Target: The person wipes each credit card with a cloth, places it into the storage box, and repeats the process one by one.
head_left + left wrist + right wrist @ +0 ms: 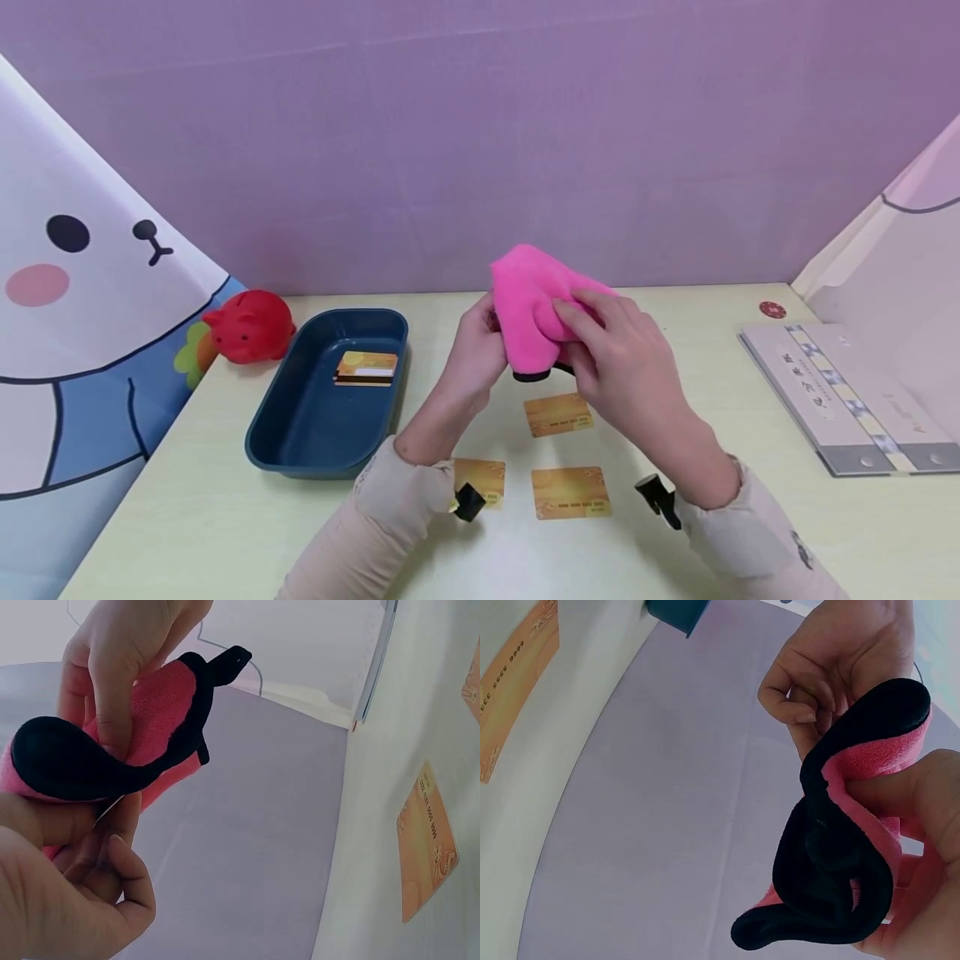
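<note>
A soft pink fabric piece (521, 304) with thick black edging (840, 847) is held up over the table between both hands. My left hand (480, 350) pinches its left side; a thin pale edge shows between those fingers in the left wrist view, and I cannot tell what it belongs to. From the other side my right hand (630, 358) grips the fabric, bending it into folds. The black edging curves in loops in the right wrist view, and a black tab (229, 666) sticks out in the left wrist view. Below the hands lies a gold card (558, 415).
Two more gold cards (572, 492) (491, 477) lie nearer, one partly behind the left sleeve. A dark blue tray (277, 417) at left holds another card (365, 359). Behind it sits a red piggy bank (251, 327). At right are a grey folder (840, 400) and a red chip (772, 310).
</note>
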Action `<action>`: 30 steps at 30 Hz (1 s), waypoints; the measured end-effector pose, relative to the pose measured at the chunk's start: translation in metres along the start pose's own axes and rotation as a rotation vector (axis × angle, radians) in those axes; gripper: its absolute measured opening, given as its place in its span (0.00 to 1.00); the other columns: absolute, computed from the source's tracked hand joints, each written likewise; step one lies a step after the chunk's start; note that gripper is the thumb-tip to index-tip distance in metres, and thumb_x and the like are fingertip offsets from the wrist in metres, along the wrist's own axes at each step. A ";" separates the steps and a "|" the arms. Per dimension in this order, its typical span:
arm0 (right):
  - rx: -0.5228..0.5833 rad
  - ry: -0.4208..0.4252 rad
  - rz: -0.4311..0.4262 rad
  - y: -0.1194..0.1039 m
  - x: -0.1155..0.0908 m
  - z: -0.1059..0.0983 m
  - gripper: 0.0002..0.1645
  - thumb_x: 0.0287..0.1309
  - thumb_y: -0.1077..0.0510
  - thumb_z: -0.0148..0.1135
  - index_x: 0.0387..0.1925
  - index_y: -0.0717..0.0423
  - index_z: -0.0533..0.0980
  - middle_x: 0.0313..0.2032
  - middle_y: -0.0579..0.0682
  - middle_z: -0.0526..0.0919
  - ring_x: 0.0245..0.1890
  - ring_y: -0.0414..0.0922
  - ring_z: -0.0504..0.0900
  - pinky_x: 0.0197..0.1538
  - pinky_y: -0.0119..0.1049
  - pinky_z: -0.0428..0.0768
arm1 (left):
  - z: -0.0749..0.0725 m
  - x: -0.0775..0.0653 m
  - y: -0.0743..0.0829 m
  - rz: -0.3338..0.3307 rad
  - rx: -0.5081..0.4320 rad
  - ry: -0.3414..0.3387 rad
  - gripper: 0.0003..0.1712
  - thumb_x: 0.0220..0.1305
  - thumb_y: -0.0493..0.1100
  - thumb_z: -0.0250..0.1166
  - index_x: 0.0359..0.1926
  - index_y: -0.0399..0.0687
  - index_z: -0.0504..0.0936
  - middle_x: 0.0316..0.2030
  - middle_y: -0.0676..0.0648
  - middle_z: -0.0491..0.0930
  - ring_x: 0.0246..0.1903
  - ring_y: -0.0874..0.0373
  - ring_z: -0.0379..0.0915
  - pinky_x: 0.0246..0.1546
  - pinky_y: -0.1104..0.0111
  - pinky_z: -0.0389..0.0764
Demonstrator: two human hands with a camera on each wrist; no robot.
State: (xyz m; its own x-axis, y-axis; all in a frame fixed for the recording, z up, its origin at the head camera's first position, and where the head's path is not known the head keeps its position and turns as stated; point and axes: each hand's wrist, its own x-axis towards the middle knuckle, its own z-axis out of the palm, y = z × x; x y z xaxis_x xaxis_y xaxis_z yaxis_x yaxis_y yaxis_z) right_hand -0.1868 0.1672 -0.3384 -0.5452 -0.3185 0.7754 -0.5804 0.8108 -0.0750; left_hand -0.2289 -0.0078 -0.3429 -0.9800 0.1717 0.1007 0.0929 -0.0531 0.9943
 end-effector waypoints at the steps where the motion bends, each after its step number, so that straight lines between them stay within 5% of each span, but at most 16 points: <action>1: -0.001 -0.008 0.010 0.000 0.000 0.000 0.20 0.54 0.63 0.72 0.50 0.57 0.83 0.51 0.62 0.82 0.51 0.63 0.80 0.42 0.56 0.79 | 0.000 0.000 0.000 -0.001 0.001 0.000 0.19 0.69 0.27 0.52 0.57 0.42 0.77 0.30 0.49 0.71 0.29 0.58 0.64 0.27 0.71 0.65; 9: -0.002 -0.047 0.078 0.008 0.002 -0.003 0.21 0.54 0.64 0.71 0.52 0.58 0.83 0.51 0.63 0.83 0.49 0.62 0.81 0.45 0.57 0.81 | -0.002 0.003 0.002 -0.025 -0.005 0.004 0.22 0.67 0.26 0.54 0.59 0.43 0.76 0.39 0.43 0.86 0.32 0.60 0.77 0.35 0.71 0.77; 22: -0.039 -0.049 0.168 0.031 0.000 -0.006 0.22 0.54 0.67 0.67 0.53 0.59 0.82 0.44 0.61 0.84 0.45 0.59 0.82 0.37 0.57 0.83 | -0.016 0.008 0.006 -0.013 0.016 0.007 0.19 0.68 0.38 0.65 0.58 0.52 0.79 0.33 0.52 0.85 0.35 0.57 0.76 0.36 0.68 0.73; 30: -0.099 -0.110 0.301 0.049 -0.002 -0.013 0.23 0.56 0.66 0.65 0.55 0.58 0.81 0.43 0.61 0.84 0.43 0.60 0.82 0.30 0.60 0.80 | -0.032 0.012 0.012 -0.041 -0.067 -0.011 0.20 0.70 0.38 0.63 0.60 0.54 0.77 0.32 0.56 0.83 0.35 0.59 0.75 0.35 0.69 0.75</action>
State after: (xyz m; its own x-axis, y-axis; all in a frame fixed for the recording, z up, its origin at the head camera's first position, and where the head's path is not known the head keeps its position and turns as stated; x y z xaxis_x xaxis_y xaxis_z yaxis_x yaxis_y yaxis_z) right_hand -0.2064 0.2141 -0.3355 -0.7480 -0.1042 0.6554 -0.3248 0.9188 -0.2245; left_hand -0.2452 -0.0379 -0.3308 -0.9807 0.1861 0.0604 0.0400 -0.1114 0.9930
